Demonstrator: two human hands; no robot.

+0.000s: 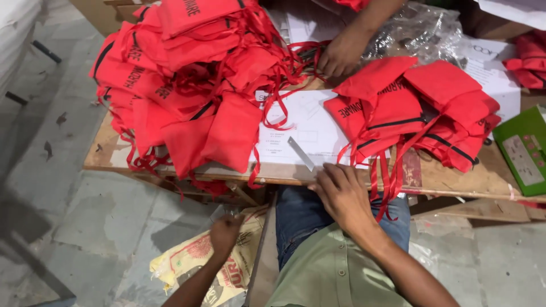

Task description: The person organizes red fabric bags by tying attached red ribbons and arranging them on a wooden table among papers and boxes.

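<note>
The right hand [341,190] lay at the near edge of the wooden bench [449,179], at about 6 o'clock in the view, palm down with the fingers curled loosely; it gripped nothing I could make out, and its fingertips rested just beside the lower end of a thin metal strip [300,153]. That strip lay flat and slanted on white paper sheets [307,122] spread over the middle of the bench. The left hand [225,233] hung lower, off the bench toward 7 o'clock, its fingers closed around something small and pale near their tips; what it was could not be told. Under that hand a yellow printed sack [196,258] lay crumpled on the grey floor [102,216].

A large heap of red drawstring bags [182,74] with black trim filled the bench from 9 to 11 o'clock, its red ribbons trailing over the near edge. A smaller pile of red bags [421,108] sat at 2 to 3 o'clock, ribbons dangling past the right hand's wrist. At 12 o'clock another person's hand [341,51] reached in, touching the ribbons between the two piles. Crumpled clear plastic [421,28] lay behind the smaller pile, and a green box [526,150] stood at the bench's 3 o'clock edge
</note>
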